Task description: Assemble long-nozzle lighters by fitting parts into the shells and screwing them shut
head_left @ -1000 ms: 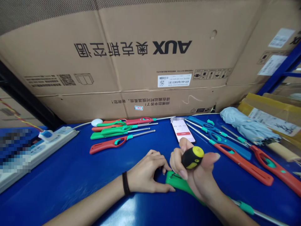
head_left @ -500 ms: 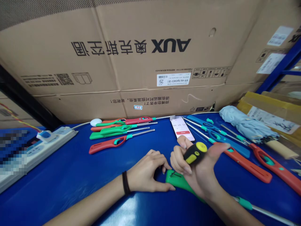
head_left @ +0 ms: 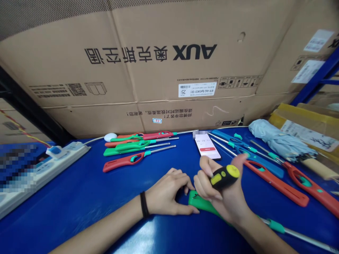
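My right hand [head_left: 222, 187] is closed round the black and yellow handle of a screwdriver [head_left: 225, 177], its fingers wrapped and its thumb sticking out. The screwdriver's tip is hidden behind that hand. Beneath it lies a green long-necked lighter [head_left: 202, 204] on the blue table, its metal tube pointing to the lower right. My left hand [head_left: 172, 192] pinches the lighter's handle end between thumb and fingers. A small dark mark or slot shows on the green handle near my left fingers. My right wrist covers the lighter's middle.
Several red and green lighters [head_left: 123, 161] lie at the back left, and blue and red ones [head_left: 275, 181] at the right. A phone [head_left: 208, 148] running a timer stands between them. A power strip [head_left: 43, 173], a folded umbrella [head_left: 280, 139] and a cardboard box [head_left: 159, 84] border the table.
The screwdriver handle has tipped further to the right as my right hand turned. My left hand keeps its hold on the green lighter. The view has shifted slightly.
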The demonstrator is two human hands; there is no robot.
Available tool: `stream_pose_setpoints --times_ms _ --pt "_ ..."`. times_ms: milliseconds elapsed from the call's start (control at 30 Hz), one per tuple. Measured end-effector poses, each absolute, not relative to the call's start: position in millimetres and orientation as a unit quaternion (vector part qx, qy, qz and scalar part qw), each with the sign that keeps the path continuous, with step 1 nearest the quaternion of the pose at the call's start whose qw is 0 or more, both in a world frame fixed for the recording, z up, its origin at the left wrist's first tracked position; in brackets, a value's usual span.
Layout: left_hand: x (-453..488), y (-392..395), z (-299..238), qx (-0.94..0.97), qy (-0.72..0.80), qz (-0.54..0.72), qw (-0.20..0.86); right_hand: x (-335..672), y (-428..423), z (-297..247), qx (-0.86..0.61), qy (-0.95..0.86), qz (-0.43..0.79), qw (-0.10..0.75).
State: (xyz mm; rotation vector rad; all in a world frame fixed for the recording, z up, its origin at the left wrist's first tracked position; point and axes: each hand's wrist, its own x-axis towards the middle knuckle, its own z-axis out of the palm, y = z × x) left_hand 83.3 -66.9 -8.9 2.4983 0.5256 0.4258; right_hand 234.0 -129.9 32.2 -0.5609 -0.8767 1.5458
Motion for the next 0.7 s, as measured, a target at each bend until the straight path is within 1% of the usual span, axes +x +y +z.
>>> stream_pose_setpoints --times_ms 167,267,467,700 --pt "82.6 -67.2 -8.7 0.925 0.194 0.165 0.282 228.7 -126.8 30.5 -0.251 -0.392 0.623 0.628" --pt "82.7 -67.3 -8.4 0.926 0.194 0.168 0.278 228.0 -124.9 34.2 -0.251 -0.373 0.638 0.625" --pt "83.1 -67.5 -7.7 0.930 0.190 0.158 0.274 233.4 -128.5 36.0 -0.237 -0.384 0.670 0.590" --pt "82.0 -67.5 -9.9 0.929 0.190 0.166 0.271 228.6 -128.1 30.1 -0.228 -0.420 0.619 0.623"
